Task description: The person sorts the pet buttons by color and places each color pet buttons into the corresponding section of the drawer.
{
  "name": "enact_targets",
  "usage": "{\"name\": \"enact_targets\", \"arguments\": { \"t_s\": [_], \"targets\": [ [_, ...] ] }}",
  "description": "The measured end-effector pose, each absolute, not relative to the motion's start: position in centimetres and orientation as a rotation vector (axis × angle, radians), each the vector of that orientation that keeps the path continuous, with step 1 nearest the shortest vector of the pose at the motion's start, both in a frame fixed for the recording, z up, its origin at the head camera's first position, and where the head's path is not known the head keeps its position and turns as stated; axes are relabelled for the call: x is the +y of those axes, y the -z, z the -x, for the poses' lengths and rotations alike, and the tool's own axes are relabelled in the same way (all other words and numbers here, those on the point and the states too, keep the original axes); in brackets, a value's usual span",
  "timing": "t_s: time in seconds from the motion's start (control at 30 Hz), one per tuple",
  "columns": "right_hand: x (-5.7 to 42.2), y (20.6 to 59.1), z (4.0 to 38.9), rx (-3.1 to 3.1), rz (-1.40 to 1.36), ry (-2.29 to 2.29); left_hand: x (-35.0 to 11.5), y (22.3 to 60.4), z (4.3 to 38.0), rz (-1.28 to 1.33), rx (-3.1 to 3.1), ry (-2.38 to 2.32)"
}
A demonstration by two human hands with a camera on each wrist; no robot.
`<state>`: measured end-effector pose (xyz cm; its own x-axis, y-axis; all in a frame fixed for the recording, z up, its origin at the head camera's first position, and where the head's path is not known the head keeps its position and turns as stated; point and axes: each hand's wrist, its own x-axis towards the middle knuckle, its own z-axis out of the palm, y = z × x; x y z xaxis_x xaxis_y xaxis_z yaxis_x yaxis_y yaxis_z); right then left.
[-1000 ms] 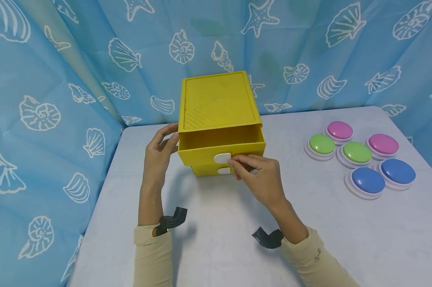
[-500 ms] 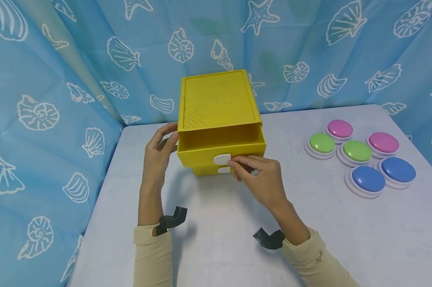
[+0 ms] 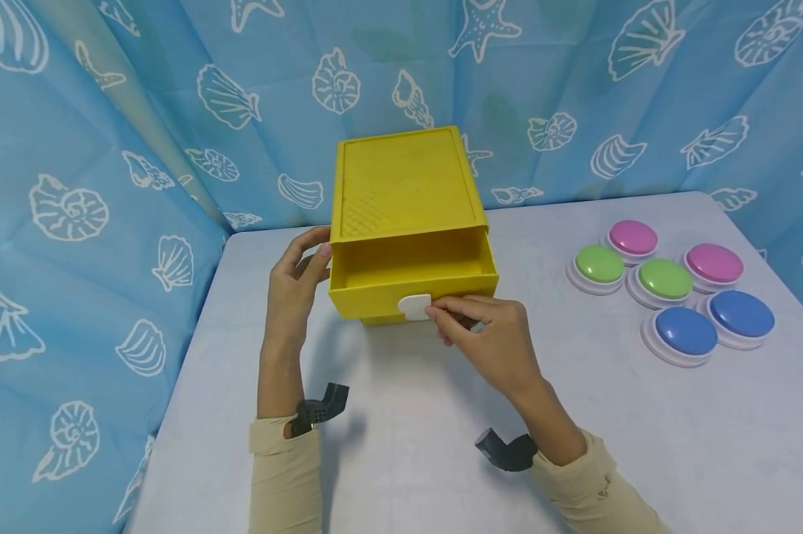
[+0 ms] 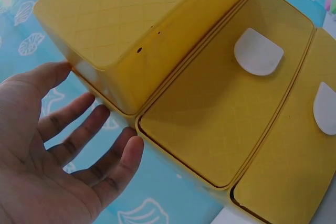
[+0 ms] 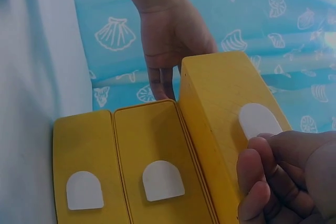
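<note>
A yellow drawer cabinet [image 3: 404,182] stands on the table, its top drawer [image 3: 364,300] pulled part of the way out. What shows of that drawer's inside in the head view holds nothing. My right hand [image 3: 491,337] pinches the edge of the drawer's white handle [image 3: 411,307] between thumb and fingers. Against the cabinet's left side rests my left hand [image 3: 296,278], its fingers spread and lightly bent. Below the top one, a middle drawer [image 4: 210,98] and a bottom drawer [image 4: 294,140] sit closed, each with a white tab handle; the head view mostly hides them.
Right of the cabinet, several round push buttons in pink [image 3: 632,237], green [image 3: 598,264] and blue [image 3: 686,331] stand on the white table [image 3: 401,445]. A blue curtain [image 3: 268,163] with seashell prints hangs behind and along the left side.
The top drawer has come a little further out towards me, with my right hand on its handle. It now covers the lower handle in the head view. My left hand has stayed put.
</note>
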<state>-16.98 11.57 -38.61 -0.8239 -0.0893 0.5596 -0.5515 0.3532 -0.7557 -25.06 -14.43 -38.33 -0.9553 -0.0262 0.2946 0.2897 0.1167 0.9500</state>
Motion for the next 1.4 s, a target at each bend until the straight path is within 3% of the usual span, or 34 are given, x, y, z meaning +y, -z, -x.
{"name": "enact_targets", "arguments": {
  "t_s": [1.4],
  "targets": [
    [11.5,38.8,15.5,-2.154,-0.643,-1.423,-14.4,38.5,25.1,0.274,-2.155,1.913]
  ]
}}
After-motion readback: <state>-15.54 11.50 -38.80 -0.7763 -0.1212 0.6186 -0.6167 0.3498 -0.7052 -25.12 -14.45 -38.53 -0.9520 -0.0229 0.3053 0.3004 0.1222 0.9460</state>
